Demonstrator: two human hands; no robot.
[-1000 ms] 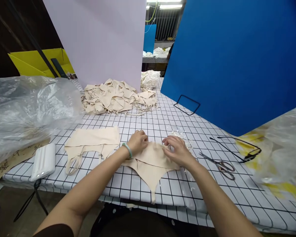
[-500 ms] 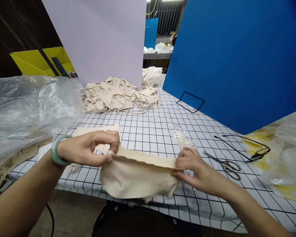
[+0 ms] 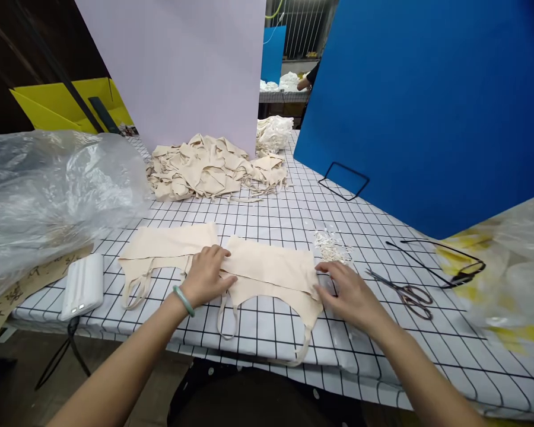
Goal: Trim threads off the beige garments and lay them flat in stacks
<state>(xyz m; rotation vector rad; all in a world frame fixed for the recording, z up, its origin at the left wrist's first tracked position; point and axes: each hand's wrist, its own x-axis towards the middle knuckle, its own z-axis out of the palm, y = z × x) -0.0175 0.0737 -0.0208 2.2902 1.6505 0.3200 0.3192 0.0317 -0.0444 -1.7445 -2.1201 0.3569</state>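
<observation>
A beige camisole (image 3: 267,267) with thin straps lies flat on the checked tablecloth in front of me, its straps toward the table's front edge. My left hand (image 3: 207,276), with a green bangle on the wrist, rests at the camisole's left edge, thumb and fingers apart. At the right edge is my right hand (image 3: 349,293); its thumb and forefinger are spread and their tips touch the cloth. Just left of it lies a second beige camisole (image 3: 169,242), laid out the same way and partly covered by my left hand.
Behind lies a heap of beige garments (image 3: 200,169). Scissors (image 3: 404,292), eyeglasses (image 3: 465,276) and small white scraps (image 3: 331,246) are on the right. A white power bank (image 3: 83,284) with a cable and clear plastic (image 3: 62,184) are left. A blue board (image 3: 427,107) stands at right.
The camisole was held up between both hands and now lies flat on the table. My left hand has moved right and down, uncovering the second camisole and the power bank.
</observation>
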